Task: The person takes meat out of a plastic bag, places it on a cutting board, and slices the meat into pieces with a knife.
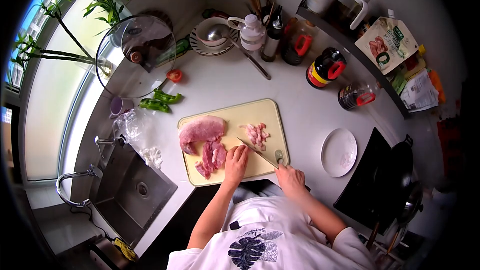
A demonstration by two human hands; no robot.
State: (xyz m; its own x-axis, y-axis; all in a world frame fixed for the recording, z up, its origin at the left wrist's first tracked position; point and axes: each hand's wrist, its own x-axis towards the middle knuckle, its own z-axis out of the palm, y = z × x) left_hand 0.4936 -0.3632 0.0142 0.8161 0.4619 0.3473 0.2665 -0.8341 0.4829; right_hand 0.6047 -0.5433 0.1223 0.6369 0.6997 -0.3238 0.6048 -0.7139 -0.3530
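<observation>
My right hand [291, 177] grips a kitchen knife [256, 152] by its handle. The blade lies slantwise over the cream cutting board [235, 112], its tip toward the far left. Close to the blade, the fingers of my left hand [236, 163] are curled together on the board; whatever lies under them is hidden. Left of that hand are thick slices of raw meat [213, 154], with a large piece of raw meat [202, 130] behind them. Beyond the knife sits a small heap of diced meat [257, 135].
Left of the board lie green peppers [161, 101], a cut tomato [174, 75] and a plastic bag [134, 127] near the sink [142, 188]. At right stand a white plate [339, 153] and a black hob [367, 180]. Sauce bottles [326, 68] line the back.
</observation>
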